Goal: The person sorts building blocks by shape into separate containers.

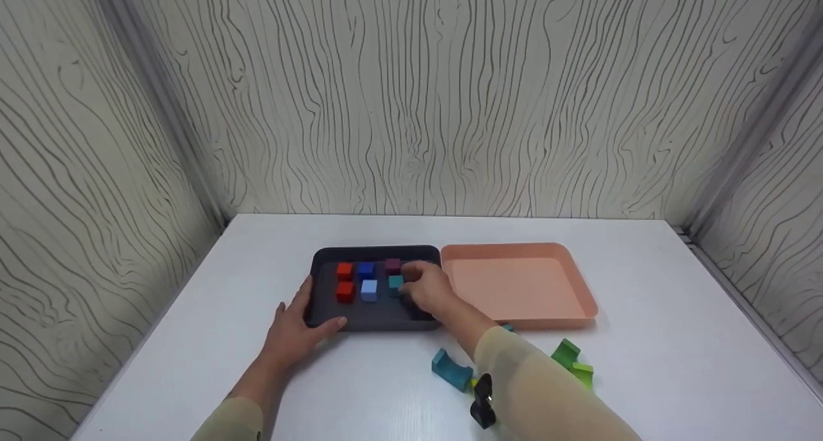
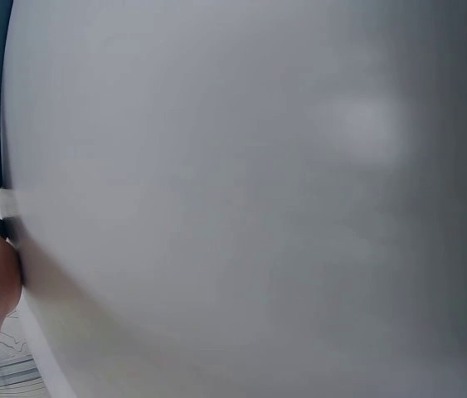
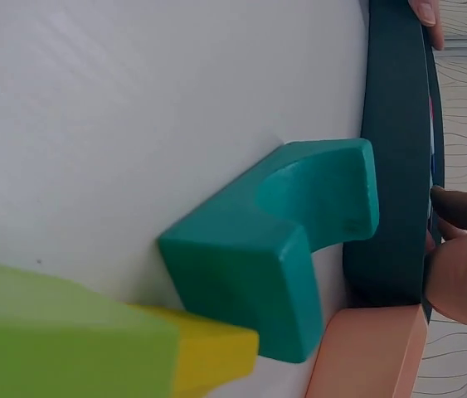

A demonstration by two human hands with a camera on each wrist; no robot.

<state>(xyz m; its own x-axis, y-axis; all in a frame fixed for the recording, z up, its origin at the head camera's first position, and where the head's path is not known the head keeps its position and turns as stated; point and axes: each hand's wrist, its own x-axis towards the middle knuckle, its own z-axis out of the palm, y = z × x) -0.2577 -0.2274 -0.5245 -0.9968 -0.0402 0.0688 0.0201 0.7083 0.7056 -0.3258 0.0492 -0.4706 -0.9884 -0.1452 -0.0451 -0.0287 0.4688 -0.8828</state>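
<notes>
A dark tray (image 1: 373, 324) holds two rows of small cubes. The back row has a red cube (image 1: 344, 271), a dark blue cube (image 1: 366, 270) and a purple cube (image 1: 392, 265). In front are another red cube (image 1: 345, 292), a light blue cube (image 1: 369, 290) and a teal cube (image 1: 395, 283). My right hand (image 1: 429, 290) reaches over the tray's right side and pinches the teal cube at its right edge. My left hand (image 1: 292, 335) rests at the tray's left front corner, fingers extended along the side, thumb at the front rim.
A pink tray (image 1: 582, 322) stands against the dark tray's right side. In front lie a teal arch block (image 1: 452, 370), a green block (image 1: 566, 353) and a lime block (image 1: 582, 373). A yellow block (image 3: 216, 348) shows beside the arch in the right wrist view.
</notes>
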